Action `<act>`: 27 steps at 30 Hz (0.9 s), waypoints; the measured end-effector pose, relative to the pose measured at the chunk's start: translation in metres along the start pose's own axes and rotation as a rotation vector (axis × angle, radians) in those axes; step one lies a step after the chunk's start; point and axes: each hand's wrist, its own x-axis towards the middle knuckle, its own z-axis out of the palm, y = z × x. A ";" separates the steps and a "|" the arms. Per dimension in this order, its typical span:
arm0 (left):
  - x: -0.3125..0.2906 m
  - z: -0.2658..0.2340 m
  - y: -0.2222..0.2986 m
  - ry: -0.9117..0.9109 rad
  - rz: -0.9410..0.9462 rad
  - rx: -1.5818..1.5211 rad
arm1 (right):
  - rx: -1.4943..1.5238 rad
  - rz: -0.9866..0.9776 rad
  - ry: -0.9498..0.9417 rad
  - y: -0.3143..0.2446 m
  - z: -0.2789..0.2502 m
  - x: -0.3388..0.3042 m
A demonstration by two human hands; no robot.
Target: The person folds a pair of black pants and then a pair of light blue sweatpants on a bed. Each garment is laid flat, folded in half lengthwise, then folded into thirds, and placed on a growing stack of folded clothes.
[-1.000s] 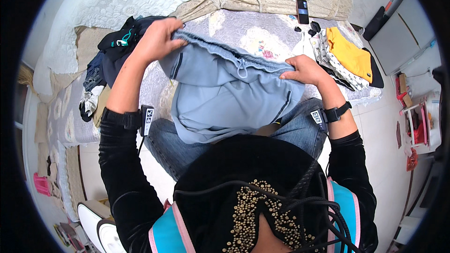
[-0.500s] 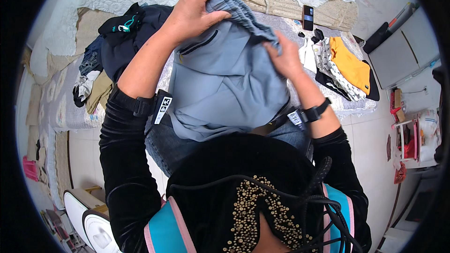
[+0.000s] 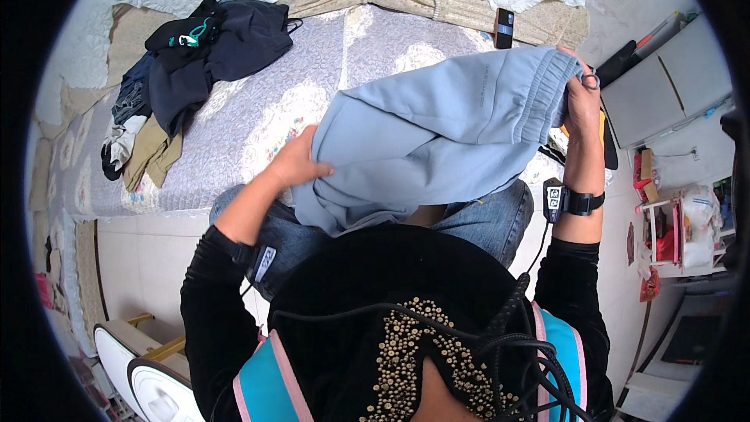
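Quilted bedspread (image 3: 320, 55), blue garment (image 3: 422, 129) — left grip (image 3: 298, 159) pinching edge (image 3: 328, 121), right grip (image 3: 582, 103) clasping gathered waistband (image 3: 543, 94)

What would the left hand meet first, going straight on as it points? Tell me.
The light-blue garment, most likely: the left hand is at its left edge, pointing toward the picture's upper right. Whether it would slide behind or push into the cloth, this single view leaves unclear.
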 end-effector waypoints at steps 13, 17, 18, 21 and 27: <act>0.013 -0.279 0.075 1.053 0.340 0.628 | 0.539 0.089 0.132 -0.066 0.034 0.057; -0.014 -0.348 0.118 1.110 0.684 0.918 | 0.705 0.066 0.073 -0.050 0.027 0.052; -0.014 -0.348 0.116 1.075 0.637 0.900 | 0.717 0.090 0.064 -0.038 0.024 0.049; 0.006 -0.315 0.090 0.998 0.520 0.991 | 0.695 0.225 0.057 0.020 0.012 0.040; 0.024 -0.109 -0.024 0.285 0.514 0.928 | 0.580 0.639 0.115 0.164 -0.029 -0.013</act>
